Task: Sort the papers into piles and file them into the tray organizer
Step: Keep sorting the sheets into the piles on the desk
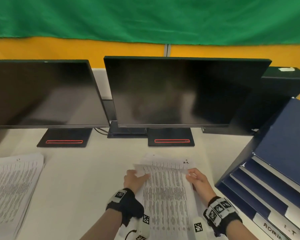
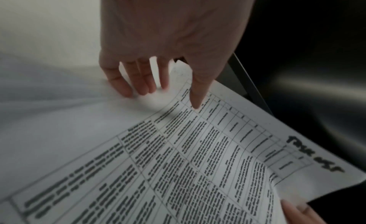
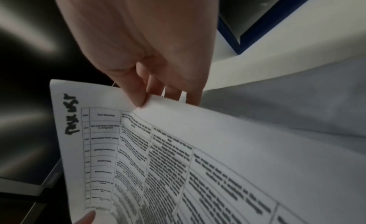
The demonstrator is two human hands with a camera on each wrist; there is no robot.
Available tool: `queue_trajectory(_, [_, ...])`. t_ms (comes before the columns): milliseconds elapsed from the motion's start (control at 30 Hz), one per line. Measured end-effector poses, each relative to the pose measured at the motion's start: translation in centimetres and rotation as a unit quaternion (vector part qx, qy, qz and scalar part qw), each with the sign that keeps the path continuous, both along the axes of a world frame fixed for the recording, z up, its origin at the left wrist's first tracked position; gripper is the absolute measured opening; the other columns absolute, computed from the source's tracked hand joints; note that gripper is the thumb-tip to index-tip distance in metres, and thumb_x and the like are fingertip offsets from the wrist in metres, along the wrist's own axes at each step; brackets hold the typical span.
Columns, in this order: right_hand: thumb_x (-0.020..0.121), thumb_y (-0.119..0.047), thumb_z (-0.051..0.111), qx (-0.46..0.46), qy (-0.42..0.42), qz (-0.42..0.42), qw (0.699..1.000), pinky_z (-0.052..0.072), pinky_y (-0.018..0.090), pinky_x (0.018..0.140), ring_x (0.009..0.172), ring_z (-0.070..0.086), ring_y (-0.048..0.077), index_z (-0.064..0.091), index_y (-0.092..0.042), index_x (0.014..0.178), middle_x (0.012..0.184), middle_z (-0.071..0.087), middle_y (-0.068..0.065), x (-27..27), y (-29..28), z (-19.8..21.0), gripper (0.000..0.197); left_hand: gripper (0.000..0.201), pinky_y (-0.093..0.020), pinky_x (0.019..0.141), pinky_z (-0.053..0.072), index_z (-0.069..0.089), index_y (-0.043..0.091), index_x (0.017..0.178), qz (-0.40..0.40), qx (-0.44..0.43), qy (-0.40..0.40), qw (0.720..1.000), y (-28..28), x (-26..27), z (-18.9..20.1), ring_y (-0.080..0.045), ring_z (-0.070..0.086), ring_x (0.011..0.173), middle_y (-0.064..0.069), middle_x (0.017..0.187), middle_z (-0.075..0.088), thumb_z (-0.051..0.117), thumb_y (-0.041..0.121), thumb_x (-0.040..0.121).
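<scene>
So we're looking down at a white table [image 1: 87,170] with both hands on the top sheet [image 1: 166,191] of a printed stack, a table-style page with rows of text and something handwritten in marker near one corner (too smeared for us to read for sure). The right hand [image 1: 200,181] has a proper grip on it: thumb on top, fingers curled under, pinching the far right corner, and the right wrist view shows that corner peeled up off the sheet beneath. The left hand [image 1: 134,181] is looser, fingers mostly straight and spread, with the fingertips [image 2: 195,102] just resting on the page near its far left edge, so nothing is really clamped on that side. Under the lifted page there's another sheet [image 1: 171,162] poking out at the far end, lying flat on the table. Off to the left sits a separate pile of papers [image 1: 12,186], well apart from the hands. The tray organizer [image 1: 270,181] is the dark blue stepped thing on the right, just beside the right wrist, with labelled tabs at its near end that we can't fully make out. Behind all that, two dark monitors [image 1: 177,94] on stands, and a black box [image 1: 282,87] at the far right.
</scene>
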State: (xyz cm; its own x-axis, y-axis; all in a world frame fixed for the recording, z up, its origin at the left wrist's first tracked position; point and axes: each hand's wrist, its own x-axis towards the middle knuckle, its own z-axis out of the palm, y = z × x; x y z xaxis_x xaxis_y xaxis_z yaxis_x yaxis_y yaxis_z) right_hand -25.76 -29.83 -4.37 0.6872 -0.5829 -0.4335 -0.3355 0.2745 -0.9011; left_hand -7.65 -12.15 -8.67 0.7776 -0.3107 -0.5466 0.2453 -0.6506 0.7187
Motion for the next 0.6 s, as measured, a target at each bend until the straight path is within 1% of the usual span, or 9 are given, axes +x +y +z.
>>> queue_trajectory(67, [0.092, -0.005, 0.05, 0.026, 0.006, 0.023, 0.999, 0.05, 0.037, 0.075, 0.08, 0.064, 0.027, 0.057, -0.007, 0.091, 0.095, 0.068, 0.019, 0.0, -0.4, -0.4, 0.008, 0.081, -0.039, 0.101, 0.042, 0.036, 0.01, 0.133, 0.032, 0.005, -0.002, 0.999, 0.3, 0.1, -0.2, -0.033, 0.048, 0.121, -0.015, 0.133, 0.046, 0.077, 0.04, 0.071])
queue_trajectory(133, [0.091, -0.004, 0.051, 0.057, 0.007, 0.046, 0.997, 0.051, 0.037, 0.074, 0.079, 0.065, 0.028, 0.057, -0.008, 0.09, 0.094, 0.068, 0.019, 0.3, -0.6, -0.5, 0.007, 0.07, -0.038, 0.099, 0.042, 0.041, 0.014, 0.128, 0.027, 0.057, -0.034, 0.997, 0.7, 0.2, -0.2, -0.034, 0.049, 0.117, -0.013, 0.126, 0.048, 0.073, 0.042, 0.072])
queue_trajectory(200, [0.092, -0.012, 0.053, 0.056, 0.01, 0.045, 0.997, 0.051, 0.034, 0.073, 0.078, 0.066, 0.026, 0.058, -0.006, 0.089, 0.091, 0.069, 0.018, 0.6, -0.4, -0.2, 0.009, 0.035, -0.035, 0.09, 0.045, 0.052, 0.014, 0.105, 0.029, 0.04, -0.062, 0.997, 1.4, 0.4, 0.0, -0.033, 0.054, 0.102, -0.008, 0.106, 0.056, 0.066, 0.033, 0.079])
queue_trajectory(233, [0.091, -0.02, 0.056, 0.026, 0.019, 0.028, 0.999, 0.051, 0.033, 0.074, 0.08, 0.066, 0.025, 0.06, -0.004, 0.092, 0.092, 0.07, 0.017, 0.8, -0.4, -0.2, 0.016, 0.018, -0.033, 0.083, 0.044, 0.053, 0.014, 0.089, 0.027, 0.008, -0.066, 0.997, 1.9, 0.7, 0.2, -0.03, 0.054, 0.093, -0.005, 0.091, 0.056, 0.062, 0.028, 0.081])
queue_trajectory(267, [0.089, -0.028, 0.059, -0.03, 0.038, 0.0, 0.999, 0.051, 0.033, 0.077, 0.084, 0.066, 0.024, 0.061, -0.006, 0.096, 0.094, 0.069, 0.014, 1.0, -0.6, -0.3, 0.022, 0.015, -0.032, 0.078, 0.041, 0.051, 0.014, 0.079, 0.024, -0.017, -0.067, 0.997, 2.7, 1.2, 0.2, -0.028, 0.053, 0.087, -0.004, 0.08, 0.055, 0.06, 0.025, 0.082])
queue_trajectory(300, [0.085, -0.032, 0.064, -0.108, 0.076, -0.037, 0.991, 0.05, 0.035, 0.081, 0.088, 0.064, 0.024, 0.06, -0.012, 0.101, 0.097, 0.066, 0.012, 1.2, -1.0, -0.5, 0.026, 0.015, -0.034, 0.078, 0.041, 0.05, 0.014, 0.076, 0.028, -0.034, -0.073, 0.996, 3.7, 1.9, 0.4, -0.028, 0.054, 0.085, -0.005, 0.078, 0.055, 0.06, 0.024, 0.082])
queue_trajectory(367, [0.079, -0.03, 0.07, -0.228, 0.154, -0.077, 0.958, 0.046, 0.039, 0.092, 0.101, 0.055, 0.025, 0.051, -0.022, 0.112, 0.11, 0.052, 0.007, 1.6, -2.0, -0.9, 0.04, 0.012, -0.037, 0.08, 0.043, 0.054, 0.008, 0.084, 0.036, -0.013, -0.104, 0.994, 6.6, 3.8, 1.0, -0.032, 0.059, 0.089, -0.013, 0.086, 0.061, 0.061, 0.018, 0.085])
queue_trajectory(467, [0.077, -0.029, 0.073, -0.252, 0.204, -0.037, 0.945, 0.035, 0.041, 0.104, 0.117, 0.042, 0.029, 0.045, -0.022, 0.124, 0.122, 0.04, 0.011, 2.5, -3.3, -1.6, 0.055, 0.013, -0.033, 0.077, 0.036, 0.057, 0.0, 0.095, 0.044, 0.061, -0.159, 0.984, 11.9, 7.6, 1.9, -0.036, 0.058, 0.096, -0.017, 0.096, 0.061, 0.061, 0.011, 0.087])
queue_trajectory(600, [0.074, -0.036, 0.074, -0.269, 0.239, 0.002, 0.933, 0.035, 0.043, 0.103, 0.12, 0.041, 0.032, 0.048, -0.02, 0.121, 0.123, 0.042, 0.013, 3.2, -4.3, -2.5, 0.056, 0.009, -0.033, 0.075, 0.035, 0.053, 0.0, 0.081, -0.003, 0.176, -0.154, 0.972, 18.2, 12.7, 1.8, -0.038, 0.058, 0.094, -0.021, 0.092, 0.06, 0.059, 0.005, 0.086])
